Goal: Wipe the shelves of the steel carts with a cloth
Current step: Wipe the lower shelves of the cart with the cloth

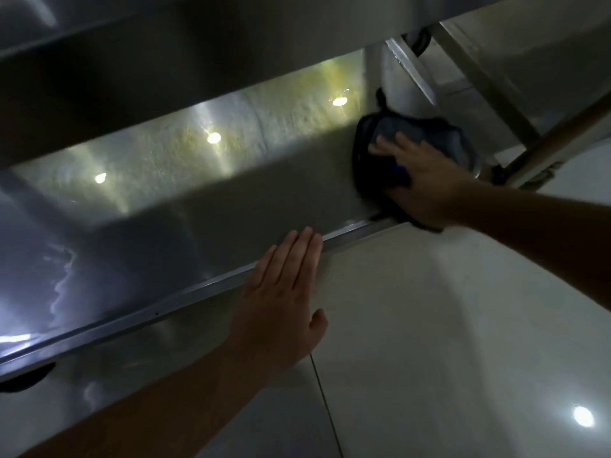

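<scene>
In the head view, the right hand lies at two o'clock, fingers spread flat and pressing a dark blue cloth onto the lower steel shelf near its right end. The left hand sits at six o'clock, fingers straight and together, their tips resting on the shelf's front rim, holding nothing. An upper shelf overhangs at eleven o'clock. Glossy white floor tiles fill five o'clock.

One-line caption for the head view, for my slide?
Right hand presses cloth on steel shelf; left hand braces its edge.
</scene>
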`<state>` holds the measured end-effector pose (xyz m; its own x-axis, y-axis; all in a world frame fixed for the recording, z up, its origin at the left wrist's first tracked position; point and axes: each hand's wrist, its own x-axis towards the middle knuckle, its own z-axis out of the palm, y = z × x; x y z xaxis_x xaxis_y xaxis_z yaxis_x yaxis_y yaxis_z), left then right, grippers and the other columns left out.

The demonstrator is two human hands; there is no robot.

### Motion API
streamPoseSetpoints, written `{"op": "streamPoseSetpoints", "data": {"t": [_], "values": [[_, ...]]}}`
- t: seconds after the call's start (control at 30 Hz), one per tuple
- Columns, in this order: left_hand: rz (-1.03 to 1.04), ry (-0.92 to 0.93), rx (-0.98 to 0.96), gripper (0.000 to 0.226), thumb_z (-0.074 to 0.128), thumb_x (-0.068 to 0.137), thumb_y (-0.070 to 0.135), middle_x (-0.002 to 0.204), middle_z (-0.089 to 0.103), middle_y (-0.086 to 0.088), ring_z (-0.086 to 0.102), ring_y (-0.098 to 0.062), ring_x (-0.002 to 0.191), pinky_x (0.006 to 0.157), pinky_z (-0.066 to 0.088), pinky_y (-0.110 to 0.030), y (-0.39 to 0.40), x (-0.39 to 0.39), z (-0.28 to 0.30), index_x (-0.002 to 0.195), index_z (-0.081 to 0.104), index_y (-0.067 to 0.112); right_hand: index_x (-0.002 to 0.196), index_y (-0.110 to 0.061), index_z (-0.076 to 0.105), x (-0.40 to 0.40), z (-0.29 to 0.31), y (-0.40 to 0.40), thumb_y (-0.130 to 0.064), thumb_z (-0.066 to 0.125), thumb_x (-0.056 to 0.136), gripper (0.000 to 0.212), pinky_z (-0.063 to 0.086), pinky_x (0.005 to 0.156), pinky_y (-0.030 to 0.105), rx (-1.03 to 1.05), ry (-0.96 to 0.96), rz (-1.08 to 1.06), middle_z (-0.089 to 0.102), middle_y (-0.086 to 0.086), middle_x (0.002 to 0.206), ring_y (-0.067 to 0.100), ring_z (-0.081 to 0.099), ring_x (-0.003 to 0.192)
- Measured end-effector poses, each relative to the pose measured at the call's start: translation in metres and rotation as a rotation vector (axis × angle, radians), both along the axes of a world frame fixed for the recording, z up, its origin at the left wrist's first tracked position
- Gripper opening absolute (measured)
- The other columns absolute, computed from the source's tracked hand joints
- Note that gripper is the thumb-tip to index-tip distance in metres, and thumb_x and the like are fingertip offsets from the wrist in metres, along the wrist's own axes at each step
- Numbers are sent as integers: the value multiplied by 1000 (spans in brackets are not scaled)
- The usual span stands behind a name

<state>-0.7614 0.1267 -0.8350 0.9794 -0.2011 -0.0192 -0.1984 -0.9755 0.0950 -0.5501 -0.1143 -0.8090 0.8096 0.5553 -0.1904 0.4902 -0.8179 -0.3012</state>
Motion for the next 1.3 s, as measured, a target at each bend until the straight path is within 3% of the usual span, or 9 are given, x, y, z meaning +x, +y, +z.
{"op": "streamPoseSetpoints", "data": {"t": [0.1, 0.3, 0.4, 0.67, 0.77, 0.9, 1.03, 1.17, 1.3], "values": [[13, 2, 5, 112, 62, 75, 47, 176, 14, -4, 13, -22, 163, 129, 22, -47, 1, 1, -3, 169, 14, 12, 163, -32, 12, -1, 0, -18, -42, 42, 104, 68, -2, 123, 33, -44, -6, 63, -1, -15, 167, 7, -5, 154], [-7, -25, -1, 114, 68, 72, 46, 175, 20, -7, 18, -23, 162, 129, 22, -47, 0, 4, -4, 168, 17, 10, 165, -21, 6, 81, 6, -4, -49, 27, 106, 68, -3, 126, 44, -163, -83, -332, 1, 2, 173, 24, -6, 158], [-2, -22, 3, 114, 68, 72, 46, 175, 20, -7, 19, -24, 162, 129, 20, -46, 2, 4, -4, 168, 18, 10, 164, -17, 12, 75, 3, 47, -48, 34, 104, 71, -1, 127, 44, -48, -87, -408, 5, 6, 172, 28, -1, 158], [-23, 49, 17, 112, 67, 76, 48, 174, 21, -9, 15, -25, 162, 131, 15, -45, 5, 3, 2, 168, 16, 8, 164, -31, 12, -4, -12, 117, -51, 37, 102, 70, 0, 127, 39, 34, -78, 150, 6, -10, 171, 15, 0, 158], [-26, 45, 9, 113, 66, 75, 46, 176, 16, -8, 13, -24, 163, 131, 14, -44, 4, 2, 5, 169, 14, 9, 163, -21, 21, 25, -5, 74, -41, 48, 100, 71, 7, 126, 41, 55, -88, -105, 14, 1, 171, 24, 8, 158], [-35, 49, -12, 114, 66, 75, 48, 176, 15, -7, 14, -23, 163, 131, 15, -44, -2, 4, 5, 169, 13, 10, 163, -14, 14, 58, 2, 3, -46, 36, 102, 73, 1, 126, 43, -61, -108, -451, 8, 8, 172, 29, 2, 158], [-33, 69, -10, 113, 65, 77, 49, 177, 12, -7, 11, -22, 163, 131, 12, -43, 0, 5, 4, 169, 10, 11, 165, -16, 8, 46, -5, 48, -49, 32, 102, 74, -3, 127, 47, -79, -74, -589, 0, 4, 173, 30, -6, 158], [-59, 109, -19, 114, 66, 79, 51, 176, 12, -10, 11, -24, 163, 131, 14, -44, 2, 3, 6, 169, 9, 9, 165, -21, 10, 3, -9, 137, -48, 38, 103, 72, -2, 127, 44, 14, -55, -222, 1, 0, 173, 28, -5, 158], [-92, 150, -66, 112, 63, 84, 53, 177, 1, -9, -2, -21, 163, 131, -3, -36, 3, 11, 11, 169, 3, 12, 165, -30, 3, -11, -10, 185, -53, 25, 106, 66, -7, 125, 40, -6, -29, 120, -5, -8, 172, 18, -10, 158]]}}
